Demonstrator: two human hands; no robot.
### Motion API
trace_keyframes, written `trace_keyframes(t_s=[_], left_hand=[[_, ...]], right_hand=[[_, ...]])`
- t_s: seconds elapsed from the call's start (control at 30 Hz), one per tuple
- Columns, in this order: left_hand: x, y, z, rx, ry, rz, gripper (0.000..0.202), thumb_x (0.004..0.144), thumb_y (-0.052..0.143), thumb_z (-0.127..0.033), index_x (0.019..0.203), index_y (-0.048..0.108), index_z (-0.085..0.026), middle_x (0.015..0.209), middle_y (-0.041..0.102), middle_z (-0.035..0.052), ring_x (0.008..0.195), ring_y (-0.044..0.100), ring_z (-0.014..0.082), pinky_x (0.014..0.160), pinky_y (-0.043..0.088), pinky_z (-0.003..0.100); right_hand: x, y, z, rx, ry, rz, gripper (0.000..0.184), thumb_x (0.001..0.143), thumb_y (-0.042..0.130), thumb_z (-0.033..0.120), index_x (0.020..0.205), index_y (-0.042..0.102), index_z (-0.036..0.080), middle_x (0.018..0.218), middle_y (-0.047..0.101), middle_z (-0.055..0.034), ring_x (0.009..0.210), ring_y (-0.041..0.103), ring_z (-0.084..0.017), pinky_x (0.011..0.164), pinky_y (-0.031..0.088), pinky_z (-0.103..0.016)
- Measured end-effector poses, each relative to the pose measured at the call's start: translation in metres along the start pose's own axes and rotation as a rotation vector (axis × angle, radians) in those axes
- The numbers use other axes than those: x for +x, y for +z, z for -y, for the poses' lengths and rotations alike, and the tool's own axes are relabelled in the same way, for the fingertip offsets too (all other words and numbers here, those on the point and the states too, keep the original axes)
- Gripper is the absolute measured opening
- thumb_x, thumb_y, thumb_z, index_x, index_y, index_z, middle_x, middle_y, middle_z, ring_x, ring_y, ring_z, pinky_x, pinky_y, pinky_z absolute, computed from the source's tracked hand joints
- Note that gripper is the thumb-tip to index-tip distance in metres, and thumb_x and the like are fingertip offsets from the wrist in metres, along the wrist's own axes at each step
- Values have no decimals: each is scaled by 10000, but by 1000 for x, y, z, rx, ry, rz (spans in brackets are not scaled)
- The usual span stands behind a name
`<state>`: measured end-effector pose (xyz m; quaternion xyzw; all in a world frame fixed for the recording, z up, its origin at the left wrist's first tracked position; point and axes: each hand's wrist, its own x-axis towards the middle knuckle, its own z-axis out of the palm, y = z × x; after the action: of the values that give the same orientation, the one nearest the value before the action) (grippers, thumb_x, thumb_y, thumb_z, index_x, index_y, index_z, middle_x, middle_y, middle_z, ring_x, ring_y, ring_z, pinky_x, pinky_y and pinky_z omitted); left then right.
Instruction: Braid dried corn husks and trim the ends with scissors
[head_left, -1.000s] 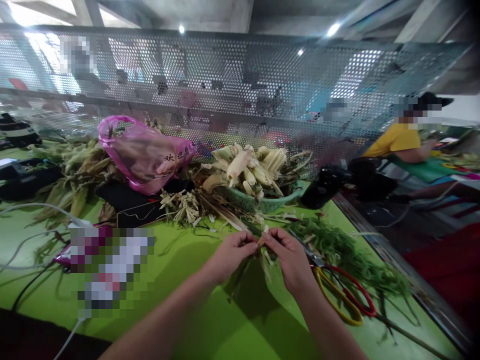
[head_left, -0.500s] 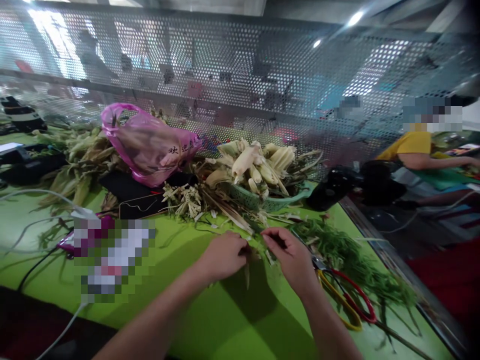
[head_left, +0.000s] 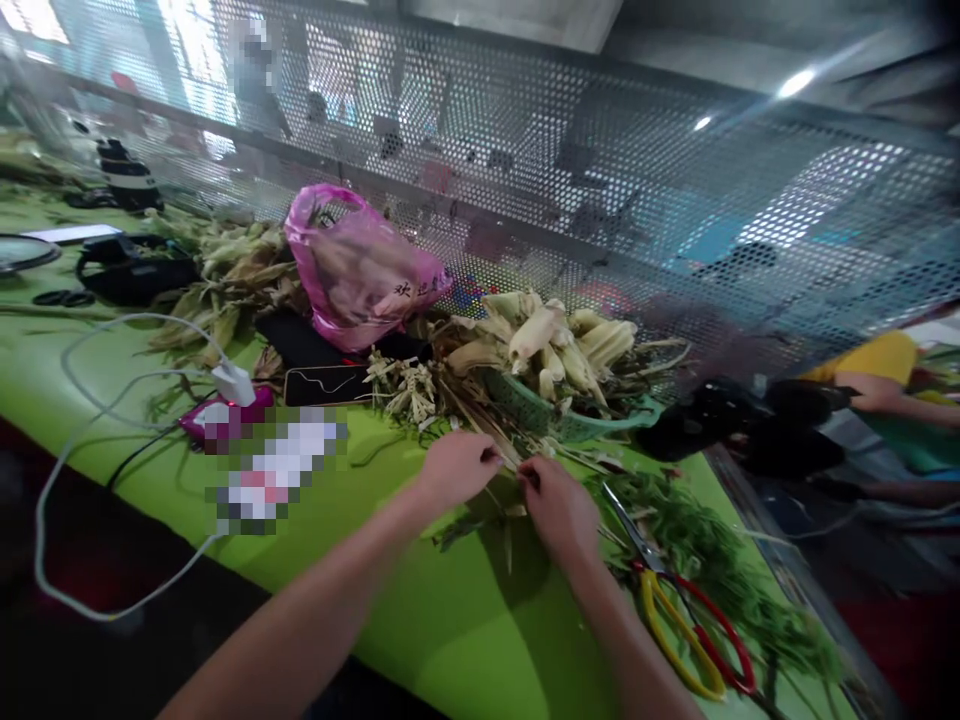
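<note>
My left hand (head_left: 459,468) and my right hand (head_left: 556,509) meet over the green table (head_left: 450,630), both with fingers pinched shut on a small husked corn ear (head_left: 504,497) whose green leaves hang beneath them. The ear itself is mostly hidden by my fingers. Just behind my hands stands a green basket (head_left: 600,422) piled with pale peeled baby corn (head_left: 559,335). Scissors with red and yellow handles (head_left: 686,622) lie on the table to the right of my right hand.
A pink plastic bag (head_left: 360,270) and a heap of unhusked corn (head_left: 225,285) sit at the back left. A phone (head_left: 330,384), white charger and cable (head_left: 232,382) lie left. Green husk scraps (head_left: 720,560) cover the right side. A perforated metal screen (head_left: 600,190) backs the table. A person in yellow (head_left: 889,365) sits far right.
The view has swung and tilted to the left. My hands have drawn closer together on the corn ear and sit nearer the basket.
</note>
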<state>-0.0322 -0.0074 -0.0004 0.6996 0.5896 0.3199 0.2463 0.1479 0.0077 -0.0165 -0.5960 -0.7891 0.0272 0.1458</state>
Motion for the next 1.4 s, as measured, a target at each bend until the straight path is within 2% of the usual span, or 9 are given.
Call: trace_keyframes(t_s=[0.17,0.3,0.43,0.57,0.73,0.83,0.93,1.17,1.4], left_hand=[[1,2,7,28,-11,-55,277,834,494,-244,1022,697,-248,942,717,74,901,618,239,818,461,342],[0,7,8,144,38,-5,252,827,488,-238,902,725,-195,947,694,125,989,591,279,901,443,406],[-2,10,5,185,31,13,224,799,511,-233,815,724,-166,893,678,154,957,592,297,869,460,423],[-3,10,5,172,22,5,241,814,495,-248,811,721,-163,902,676,156,957,594,295,864,462,426],[0,10,9,121,28,-10,210,803,530,-268,765,720,-187,841,678,127,931,599,279,884,453,411],[1,8,9,71,36,-34,203,806,530,-266,778,722,-205,822,680,104,900,593,259,869,449,384],[3,6,7,33,42,-56,234,834,498,-277,790,717,-209,812,680,83,870,585,236,842,437,351],[10,14,8,-288,-31,-68,295,848,492,-395,735,666,-185,691,626,21,653,525,167,630,376,274],[12,23,11,-762,-255,-91,174,742,624,-316,687,615,-152,629,581,-22,601,495,120,615,380,248]], right_hand=[[-8,-10,11,21,-26,66,138,834,503,193,835,638,220,875,684,-43,750,607,-198,616,354,-281],[0,-21,11,120,-110,170,186,871,483,280,849,659,222,874,688,-42,765,618,-205,648,382,-292],[20,-21,5,137,-143,44,219,879,473,303,930,665,213,943,678,-66,829,617,-218,700,408,-310],[36,-3,3,41,-112,-64,254,864,496,278,1053,649,207,962,655,-70,803,602,-205,648,386,-294],[41,12,-1,13,-74,-125,223,878,478,323,891,664,201,904,632,-69,744,568,-194,595,340,-281],[37,4,-7,96,-52,-195,281,879,469,389,847,660,185,878,649,-82,743,570,-208,626,362,-294],[30,-8,-10,322,13,-216,315,843,513,456,823,652,174,777,670,-68,652,560,-198,629,385,-300],[24,-14,-4,729,96,-131,278,763,620,445,778,641,169,690,622,-25,630,528,-182,623,403,-291],[24,-8,-1,1035,148,-3,220,693,711,384,725,656,173,660,603,-1,628,507,-160,603,400,-269]])
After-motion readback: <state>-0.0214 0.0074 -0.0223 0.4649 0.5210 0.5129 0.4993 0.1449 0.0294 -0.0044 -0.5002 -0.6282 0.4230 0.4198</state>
